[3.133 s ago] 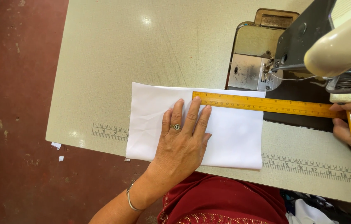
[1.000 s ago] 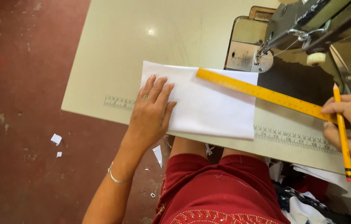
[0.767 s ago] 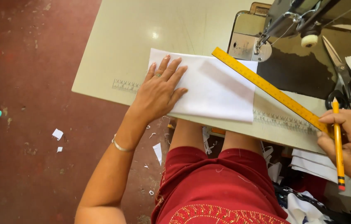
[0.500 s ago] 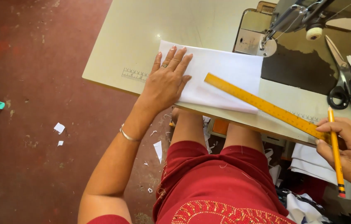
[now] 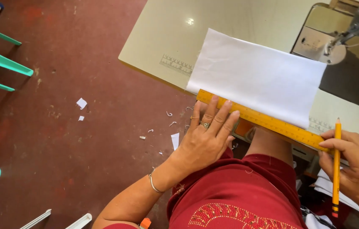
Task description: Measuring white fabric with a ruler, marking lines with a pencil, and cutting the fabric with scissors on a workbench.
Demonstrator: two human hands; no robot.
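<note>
Left hand (image 5: pixel 207 138) flat, fingers (image 5: pixel 222 116) spread wide, fingertips pressing on left end of yellow ruler (image 5: pixel 264 121); nothing grasped. Ring on one finger, bangle (image 5: pixel 153 185) at wrist. Right hand (image 5: pixel 355 163) at right, fingers closed around yellow pencil (image 5: pixel 336 165), tip pointing far, eraser end near; fingertips touching right end of ruler. Ruler lying aslant along near edge of white cloth (image 5: pixel 258 76), left end farther, right end nearer, overhanging near edge of worktop (image 5: pixel 166 38). Cloth spread flat on worktop, rectangular, right edge close to metal plate (image 5: pixel 311 40) of sewing machine. Printed scale on worktop surface just left of cloth. Red garment (image 5: pixel 234 195) on lap below. Floor (image 5: pixel 73 127) dark red, with scattered white scraps (image 5: pixel 81 103). Teal chair legs (image 5: pixel 1 63) at far left.
</note>
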